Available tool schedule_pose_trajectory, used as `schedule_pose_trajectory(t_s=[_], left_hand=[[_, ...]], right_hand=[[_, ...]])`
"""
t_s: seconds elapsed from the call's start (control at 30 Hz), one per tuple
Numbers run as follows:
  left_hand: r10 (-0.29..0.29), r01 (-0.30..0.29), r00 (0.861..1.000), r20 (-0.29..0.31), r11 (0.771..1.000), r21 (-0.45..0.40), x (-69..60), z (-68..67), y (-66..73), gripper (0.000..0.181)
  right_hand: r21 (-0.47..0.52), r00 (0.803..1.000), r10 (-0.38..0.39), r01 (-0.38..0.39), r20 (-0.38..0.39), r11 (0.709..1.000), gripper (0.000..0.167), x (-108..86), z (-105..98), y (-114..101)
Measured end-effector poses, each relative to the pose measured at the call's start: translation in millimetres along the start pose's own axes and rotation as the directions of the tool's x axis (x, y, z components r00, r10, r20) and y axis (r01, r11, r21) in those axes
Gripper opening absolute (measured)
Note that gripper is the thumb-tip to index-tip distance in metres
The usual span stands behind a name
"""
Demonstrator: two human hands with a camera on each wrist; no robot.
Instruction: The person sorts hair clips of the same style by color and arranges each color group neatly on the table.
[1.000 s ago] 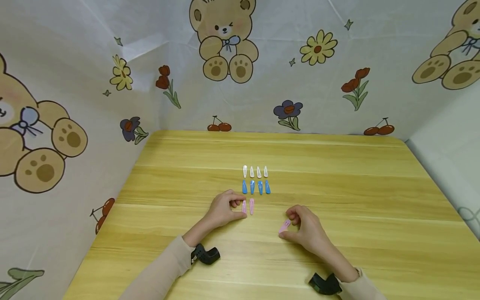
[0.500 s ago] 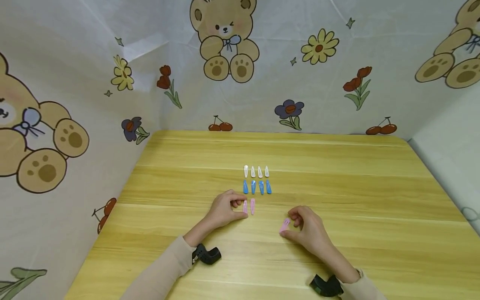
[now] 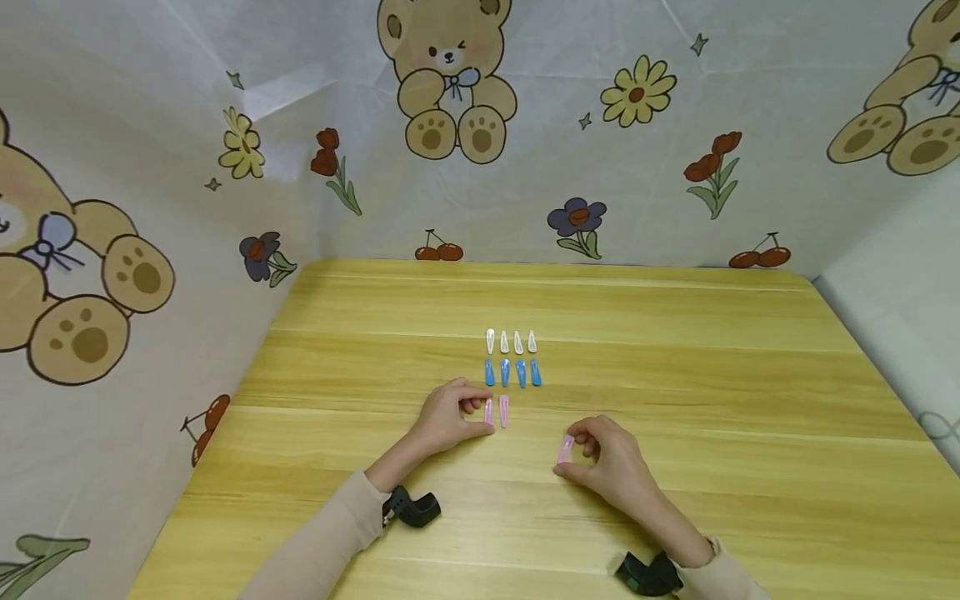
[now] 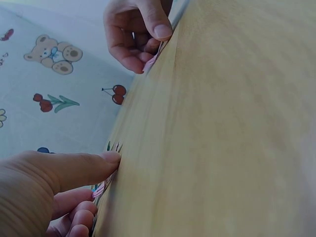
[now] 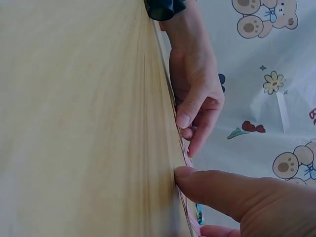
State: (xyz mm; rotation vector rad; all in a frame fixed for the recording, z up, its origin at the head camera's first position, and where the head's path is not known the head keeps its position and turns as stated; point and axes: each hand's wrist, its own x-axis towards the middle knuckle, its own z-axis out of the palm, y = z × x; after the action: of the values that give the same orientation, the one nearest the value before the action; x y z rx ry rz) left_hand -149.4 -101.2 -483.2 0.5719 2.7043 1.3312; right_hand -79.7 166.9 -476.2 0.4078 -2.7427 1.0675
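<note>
My left hand [image 3: 448, 417] has its thumb and forefinger at the two ends of a pink snap hair clip [image 3: 488, 412] on the table. Just right of that clip lies a second pink hair clip [image 3: 504, 412], parallel to it. Farther right, my right hand [image 3: 611, 458] pinches a third pink hair clip [image 3: 566, 450] lengthwise between thumb and forefinger, slightly slanted, at or close to the tabletop. In the left wrist view the right hand's clip [image 4: 149, 64] shows as a pink edge between the fingertips.
Beyond the pink clips, a row of several blue hair clips [image 3: 506, 372] lies on the wooden table [image 3: 712, 367]. Behind it runs a row of several white hair clips [image 3: 504, 342]. A cloth with printed bears [image 3: 525, 50] hangs along the table's back and left sides.
My right hand has shifted a little left, and its pink clip has turned from a slant to nearly lengthwise, away from me. The left hand stays at its clip.
</note>
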Motion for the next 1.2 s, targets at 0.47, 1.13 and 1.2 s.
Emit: schedule_pose_trajectory(t_s=[0.47,1.13,1.2], left_hand=[[0.001,-0.001,1.000,-0.020,1.000,0.000,1.0,-1.6,-1.8,0.045],[0.015,-0.016,1.000,-0.006,1.000,-0.018,0.2,-0.6,-0.5,0.047],[0.011,-0.011,1.000,-0.007,1.000,-0.020,0.4,-0.3,-1.2,0.046]], right_hand=[[0.099,0.997,-0.049,0.042,0.062,0.994,0.042,21.8,-8,-3],[0.201,0.964,-0.100,0.050,0.245,0.978,0.041,78.0,16,-16],[0.208,0.958,-0.105,0.049,0.266,0.977,0.040,78.8,18,-15]])
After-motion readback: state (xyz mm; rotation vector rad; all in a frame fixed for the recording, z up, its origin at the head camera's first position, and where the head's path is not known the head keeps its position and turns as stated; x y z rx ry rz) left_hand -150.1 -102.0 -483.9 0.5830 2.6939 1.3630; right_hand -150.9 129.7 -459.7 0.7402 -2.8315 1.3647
